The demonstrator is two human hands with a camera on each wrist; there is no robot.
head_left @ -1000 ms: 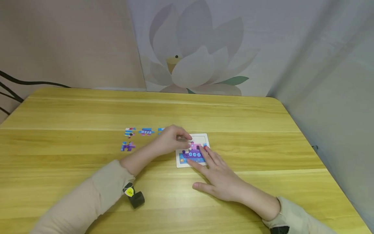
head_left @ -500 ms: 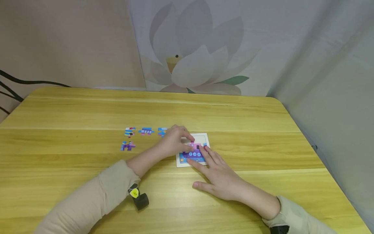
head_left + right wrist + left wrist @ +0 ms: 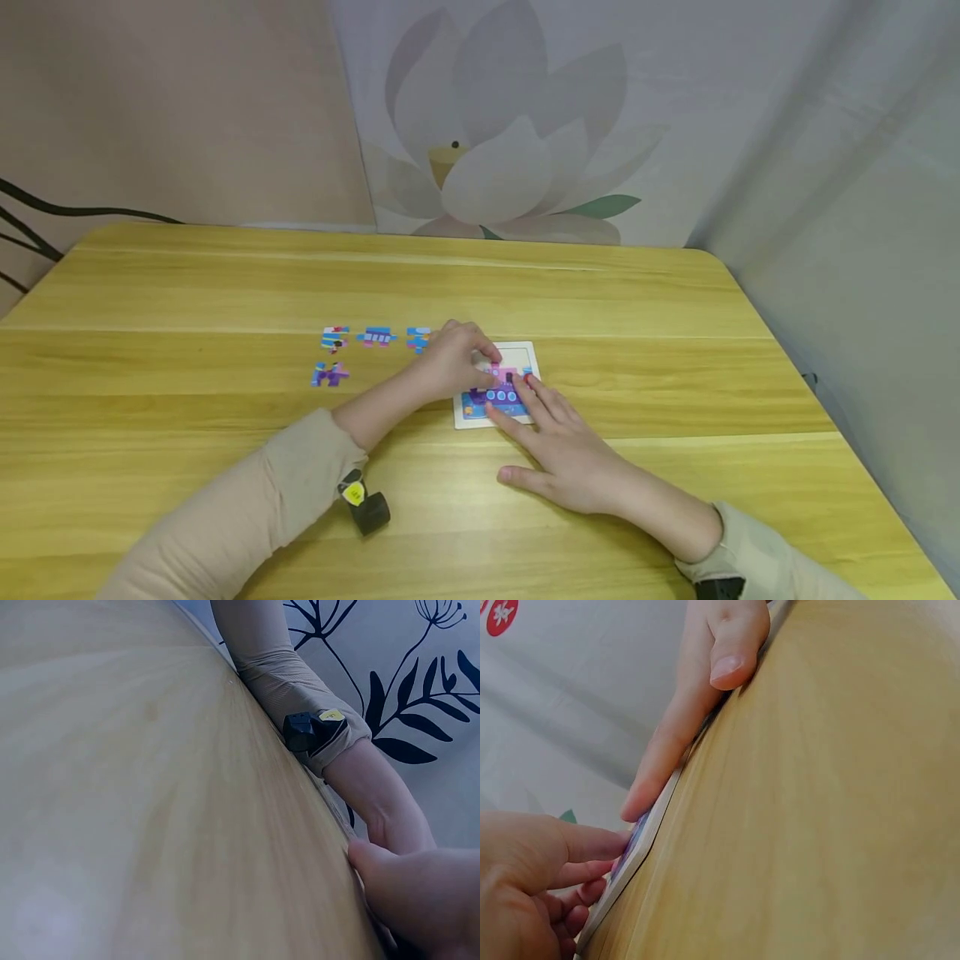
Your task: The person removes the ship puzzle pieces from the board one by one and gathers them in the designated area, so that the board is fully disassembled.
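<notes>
A white-framed puzzle board (image 3: 525, 350) with a purple and pink picture lies mid-table. My left hand (image 3: 457, 360) is over its upper-left part, fingers curled, pinching a pink puzzle piece (image 3: 501, 372) down into the picture. In the left wrist view, the left hand's (image 3: 532, 877) fingertips meet at the board's edge (image 3: 649, 836). My right hand (image 3: 551, 433) lies flat with straight fingers pressing on the board's lower right. The same right hand (image 3: 671, 742) rests along the board's edge in the left wrist view.
Several loose puzzle pieces (image 3: 375, 337) lie in a row left of the board, with one more (image 3: 328, 375) below them. The yellow wooden table (image 3: 225, 283) ends at a wall cloth behind. A black wrist camera (image 3: 367, 507) hangs under the left sleeve.
The left hand has come down and slightly right, bringing the pink piece onto the picture. The right hand has stayed on the board.
</notes>
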